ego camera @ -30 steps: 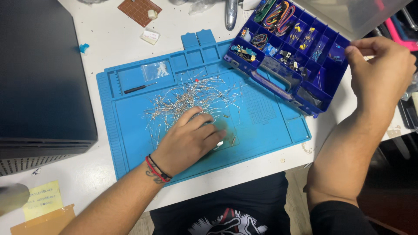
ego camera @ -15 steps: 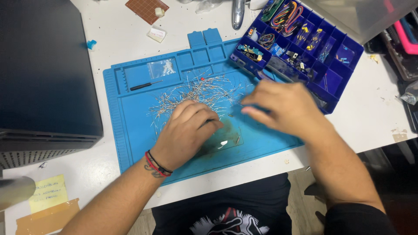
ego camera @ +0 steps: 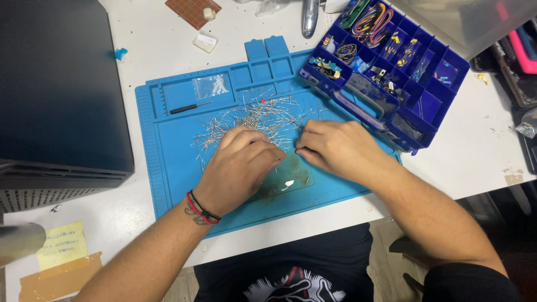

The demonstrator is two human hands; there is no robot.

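Resting palm-down on the blue mat, the left hand and the right hand meet fingertip to fingertip at the near edge of a pile of thin wire parts. Both have fingers curled; whether either pinches a part I cannot tell. A blue parts box sits open just right of the pile, a small screwdriver to its left.
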